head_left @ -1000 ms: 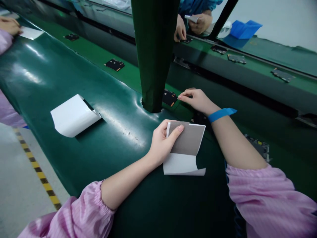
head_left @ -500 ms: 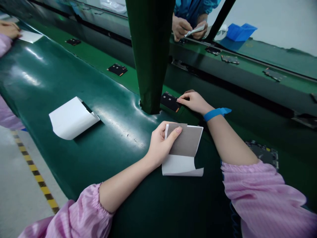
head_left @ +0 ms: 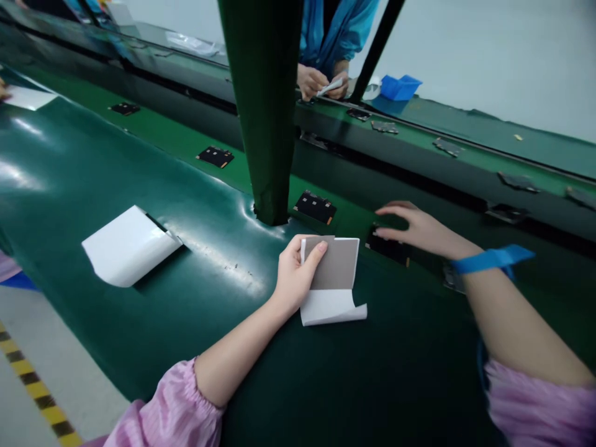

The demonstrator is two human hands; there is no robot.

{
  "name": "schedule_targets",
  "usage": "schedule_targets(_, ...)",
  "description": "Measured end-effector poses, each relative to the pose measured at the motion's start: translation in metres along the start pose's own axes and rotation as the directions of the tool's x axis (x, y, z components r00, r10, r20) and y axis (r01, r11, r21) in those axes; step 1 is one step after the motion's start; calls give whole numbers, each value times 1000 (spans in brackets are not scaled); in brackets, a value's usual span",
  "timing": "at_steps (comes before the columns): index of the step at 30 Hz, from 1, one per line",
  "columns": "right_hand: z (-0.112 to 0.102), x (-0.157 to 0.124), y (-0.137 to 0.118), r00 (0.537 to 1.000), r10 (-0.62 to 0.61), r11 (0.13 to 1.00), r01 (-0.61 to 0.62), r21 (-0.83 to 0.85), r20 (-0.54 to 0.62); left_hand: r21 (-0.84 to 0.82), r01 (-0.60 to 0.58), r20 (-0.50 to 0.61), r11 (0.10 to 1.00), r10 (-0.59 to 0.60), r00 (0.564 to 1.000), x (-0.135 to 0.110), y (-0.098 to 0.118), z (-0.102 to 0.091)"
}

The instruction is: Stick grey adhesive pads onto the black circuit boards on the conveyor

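My left hand grips a stack of sheets with a grey-brown face; the thumb presses on its front. A white flap of the stack hangs down and curls at its lower edge. My right hand, with a blue band on the wrist, has thumb and forefinger apart, with nothing visible between them. Just under its fingertips lies a black circuit board, partly covered by the hand. To the left, by the post's foot, lies another black circuit board with small pale squares.
A dark green post rises from the bench. A curled white sheet lies to the left. More boards lie along the green strip. Across the line, a co-worker's hands hold something white near a blue bin.
My right hand has left the board by the post and moved right, over another board. The left hand still holds the stack. The view has shifted slightly.
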State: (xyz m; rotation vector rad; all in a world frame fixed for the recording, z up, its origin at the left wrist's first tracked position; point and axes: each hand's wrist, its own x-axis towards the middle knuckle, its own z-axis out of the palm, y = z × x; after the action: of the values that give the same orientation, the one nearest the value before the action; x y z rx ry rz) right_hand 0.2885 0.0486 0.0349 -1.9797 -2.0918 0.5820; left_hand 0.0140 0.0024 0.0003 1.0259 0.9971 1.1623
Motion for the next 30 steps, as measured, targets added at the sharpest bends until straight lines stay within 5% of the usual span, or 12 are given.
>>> schedule_targets(5,-4,-76,32,983,168,973,-153,-171,76,42,-51,-4,998,51,999,1,-1,0)
schedule_targets(10,-1,-92,28,987,161,972,-161,-169,-18,58,-67,-4,996,68,998,1,2,0)
schedule_targets(17,-52,-121,22,948,116,959,-184,-214,-297,59,-93,4,994,93,996,2,1,-1)
schedule_targets(21,-48,-100,6,983,41,952,-93,-292,-178,64,-100,1,993,100,995,2,-1,-1)
schedule_targets(25,-8,-57,-16,997,48,963,-62,-261,-62,28,-71,13,997,71,997,1,-1,-1)
schedule_targets(30,31,-16,-42,997,8,987,-20,-160,-75,30,-71,33,997,70,997,1,0,0)
